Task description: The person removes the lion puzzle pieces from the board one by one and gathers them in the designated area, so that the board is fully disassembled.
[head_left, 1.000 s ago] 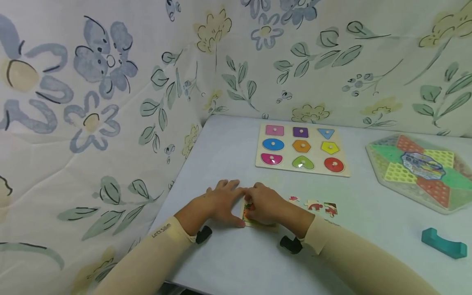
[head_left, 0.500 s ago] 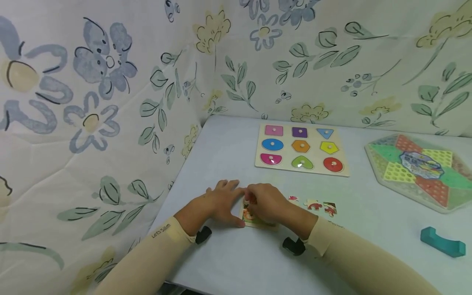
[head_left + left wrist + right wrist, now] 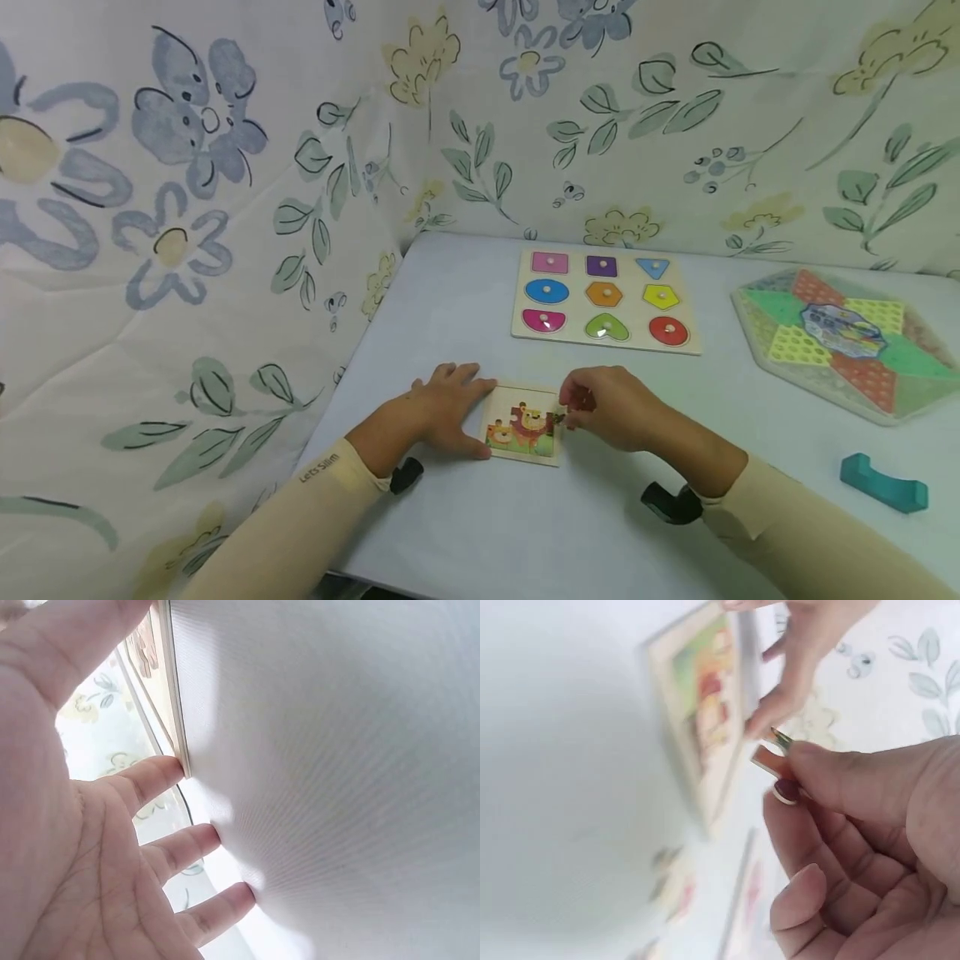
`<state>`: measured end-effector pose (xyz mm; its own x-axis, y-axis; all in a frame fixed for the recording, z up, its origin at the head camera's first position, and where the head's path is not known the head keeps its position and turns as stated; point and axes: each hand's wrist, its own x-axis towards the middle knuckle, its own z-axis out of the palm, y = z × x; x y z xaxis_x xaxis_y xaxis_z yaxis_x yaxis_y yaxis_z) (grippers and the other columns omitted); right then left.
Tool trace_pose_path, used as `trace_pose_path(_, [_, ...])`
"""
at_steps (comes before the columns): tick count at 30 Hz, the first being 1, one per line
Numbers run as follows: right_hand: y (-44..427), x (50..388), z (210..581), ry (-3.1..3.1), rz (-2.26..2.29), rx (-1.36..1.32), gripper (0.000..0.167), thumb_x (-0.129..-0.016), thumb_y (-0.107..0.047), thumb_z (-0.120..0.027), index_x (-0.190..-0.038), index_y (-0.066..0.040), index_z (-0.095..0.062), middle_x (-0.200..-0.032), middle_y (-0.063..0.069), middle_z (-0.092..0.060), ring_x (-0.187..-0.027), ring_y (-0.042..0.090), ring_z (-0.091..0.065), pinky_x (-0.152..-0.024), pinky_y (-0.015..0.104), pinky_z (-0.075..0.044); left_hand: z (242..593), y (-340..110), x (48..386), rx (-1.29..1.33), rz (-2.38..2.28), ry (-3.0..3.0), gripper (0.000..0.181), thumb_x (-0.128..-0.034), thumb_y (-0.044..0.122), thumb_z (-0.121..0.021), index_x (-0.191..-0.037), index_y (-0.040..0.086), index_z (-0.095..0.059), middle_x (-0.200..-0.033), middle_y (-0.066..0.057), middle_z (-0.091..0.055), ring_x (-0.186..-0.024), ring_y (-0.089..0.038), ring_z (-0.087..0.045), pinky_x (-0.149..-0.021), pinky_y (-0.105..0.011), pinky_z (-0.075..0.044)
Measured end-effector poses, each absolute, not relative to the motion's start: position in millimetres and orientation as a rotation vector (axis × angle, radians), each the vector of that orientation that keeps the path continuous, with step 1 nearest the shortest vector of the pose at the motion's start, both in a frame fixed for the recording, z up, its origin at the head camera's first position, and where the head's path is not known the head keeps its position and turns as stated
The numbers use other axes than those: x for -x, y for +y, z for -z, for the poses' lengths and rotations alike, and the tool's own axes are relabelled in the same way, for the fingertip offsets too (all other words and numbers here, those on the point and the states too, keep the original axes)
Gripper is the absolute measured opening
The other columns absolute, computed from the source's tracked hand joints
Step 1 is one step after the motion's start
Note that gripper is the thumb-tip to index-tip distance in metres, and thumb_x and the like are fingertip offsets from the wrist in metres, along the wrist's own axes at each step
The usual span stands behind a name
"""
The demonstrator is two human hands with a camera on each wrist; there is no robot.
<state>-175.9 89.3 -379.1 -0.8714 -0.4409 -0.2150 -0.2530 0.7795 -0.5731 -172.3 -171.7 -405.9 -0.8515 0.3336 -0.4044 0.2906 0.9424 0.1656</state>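
Note:
A small square wooden puzzle frame [image 3: 517,460] with a cartoon bear picture lies on the table, its picture partly filled. Against its left edge rest the spread thumb and index finger of my left hand [image 3: 442,412]; in the left wrist view that hand's fingers [image 3: 184,851] touch the tabletop. My right hand [image 3: 618,408], by the frame's right edge, pinches a small puzzle piece [image 3: 769,760] between thumb and fingertips, slightly off the frame in the right wrist view. Loose pieces [image 3: 676,889] lie blurred on the table there; the right hand and forearm cover them in the head view.
Behind the hands lies a board of coloured knobbed shapes [image 3: 606,340]. A hexagonal game board [image 3: 847,333] is at the right, with a teal curved block [image 3: 883,483] in front of it. Floral cloth [image 3: 450,125] hangs along the back and left.
My right hand has moved right, from over the puzzle frame to its right edge, uncovering the bear picture, and a pinched piece now shows. My left hand stays at the frame. The head view has shifted slightly.

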Motion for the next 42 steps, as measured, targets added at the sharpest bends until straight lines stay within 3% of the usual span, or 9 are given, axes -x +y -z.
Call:
trace_pose_path(9, [116.4,169.0,407.0,2.633,0.712,0.547,0.018,-0.085,-0.013,-0.084,-0.086,-0.018,-0.067,-0.078,-0.006,-0.061,-0.079,0.015,-0.055,-0.069,0.026,-0.051,408.3,-174.1,174.5,-0.452,-0.142,2.664,0.102,-0.0753,0.065,-0.082,-0.160,0.033,-0.034,-0.169,-0.004,-0.024,-0.153,-0.038,-0.020,-0.112,-0.073,-0.030])
trace_pose_path(16, [111.6,167.8,408.6,2.674,0.620,0.470,0.014,-0.085,-0.015,-0.084,-0.094,-0.016,-0.074,-0.087,-0.003,-0.062,-0.084,0.016,-0.055,-0.075,0.030,-0.055,409.3,-174.3,174.2,-0.457,-0.146,2.666,0.101,-0.0757,0.065,-0.081,-0.160,0.033,-0.034,-0.169,-0.004,-0.023,-0.153,-0.038,-0.020,-0.112,-0.073,-0.030])
trace_pose_path(23, [79.7,173.5,403.1,2.748,0.544,0.558,0.041,-0.080,-0.031,-0.088,-0.115,-0.015,-0.074,-0.106,0.004,-0.065,-0.098,0.020,-0.060,-0.087,0.040,-0.059,408.1,-174.9,174.6,-0.456,-0.142,2.663,0.101,-0.0764,0.066,-0.080,-0.160,0.033,-0.033,-0.169,-0.003,-0.022,-0.154,-0.038,-0.018,-0.113,-0.072,-0.029])
trace_pose_path(27, [56.6,176.2,407.1,2.709,0.505,0.642,0.052,-0.078,-0.038,-0.089,-0.123,-0.019,-0.070,-0.116,0.006,-0.060,-0.099,0.019,-0.058,-0.087,0.039,-0.059,407.4,-173.7,175.1,-0.454,-0.148,2.645,0.101,-0.0762,0.066,-0.080,-0.160,0.034,-0.034,-0.169,-0.003,-0.022,-0.154,-0.038,-0.018,-0.113,-0.073,-0.029])
trace_pose_path(42, [30.3,178.6,412.3,2.635,0.544,0.638,0.047,-0.076,-0.027,-0.092,-0.113,-0.018,-0.064,-0.110,0.005,-0.056,-0.097,0.019,-0.052,-0.081,0.032,-0.059,409.0,-171.9,174.7,-0.439,-0.129,2.657,0.101,-0.0749,0.067,-0.081,-0.159,0.036,-0.035,-0.169,-0.002,-0.023,-0.154,-0.037,-0.019,-0.112,-0.073,-0.031])
